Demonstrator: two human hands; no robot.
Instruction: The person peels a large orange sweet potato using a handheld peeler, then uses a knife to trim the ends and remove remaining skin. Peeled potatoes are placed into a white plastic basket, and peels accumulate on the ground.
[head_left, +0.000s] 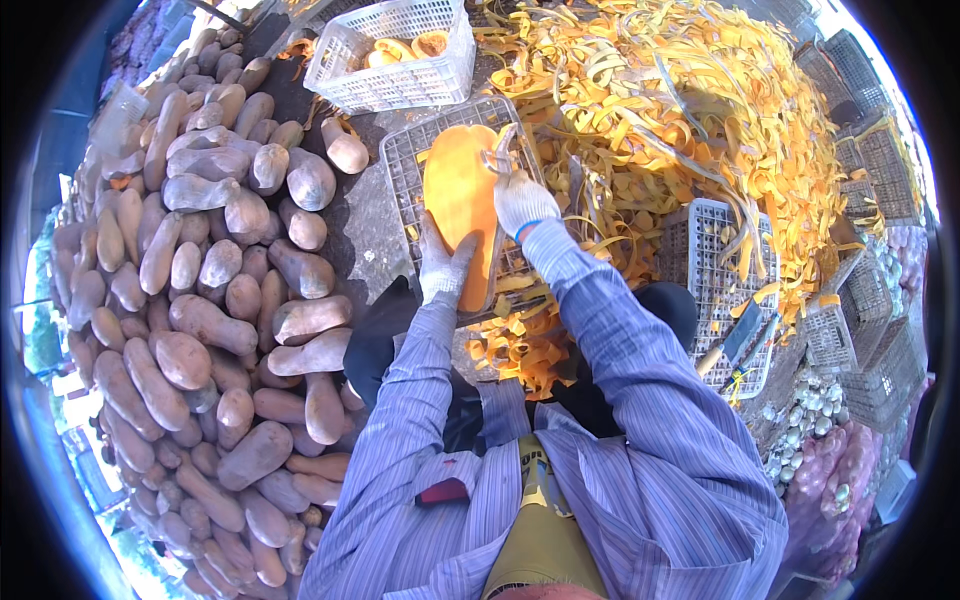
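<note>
A peeled orange squash (459, 187) lies lengthwise on an upturned plastic crate (401, 161) in front of me. My left hand (444, 262), in a pale glove with a darker palm area, rests against its lower part, fingers spread along the flesh. Beside its upper right edge is my right hand (523, 201), gloved and closed around a peeling tool (498, 160) whose handle is mostly hidden. A strip of peel hangs at the tool. Orange peelings (517, 349) lie below the crate, between my legs.
Unpeeled squashes (214, 322) are heaped at the left. A white crate (397, 82) holding peeled pieces stands at the top. A large mound of peel (720, 97) fills the upper right. On another upturned crate (701, 300) at the right lies a cleaver (741, 330), beside other tools.
</note>
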